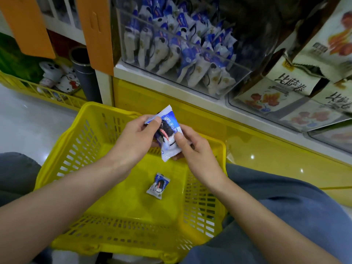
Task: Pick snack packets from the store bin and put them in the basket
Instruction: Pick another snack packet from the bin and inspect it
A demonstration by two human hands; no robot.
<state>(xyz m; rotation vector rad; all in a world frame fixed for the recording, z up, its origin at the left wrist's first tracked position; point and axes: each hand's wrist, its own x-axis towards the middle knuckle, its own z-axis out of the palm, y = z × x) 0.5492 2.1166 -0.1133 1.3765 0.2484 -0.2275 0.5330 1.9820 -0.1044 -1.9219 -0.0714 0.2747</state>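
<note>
A blue-and-white snack packet (pixel 166 133) is held above the yellow basket (pixel 62 159). My left hand (pixel 133 140) pinches its upper left edge with thumb and fingers. My right hand (pixel 192 151) pinches its right side, thumb on top. A second, similar packet (pixel 158 185) lies flat on the basket's floor below them. The clear store bin (pixel 182 52) up on the shelf is packed with several of the same blue-and-white packets.
Clear bins with cream-coloured printed packets (pixel 297 86) stand to the right of the store bin. A yellow shelf base (pixel 266 149) runs behind the basket. At left are a yellow crate (pixel 38 90) with toys and orange panels. My knees in grey-blue trousers flank the basket.
</note>
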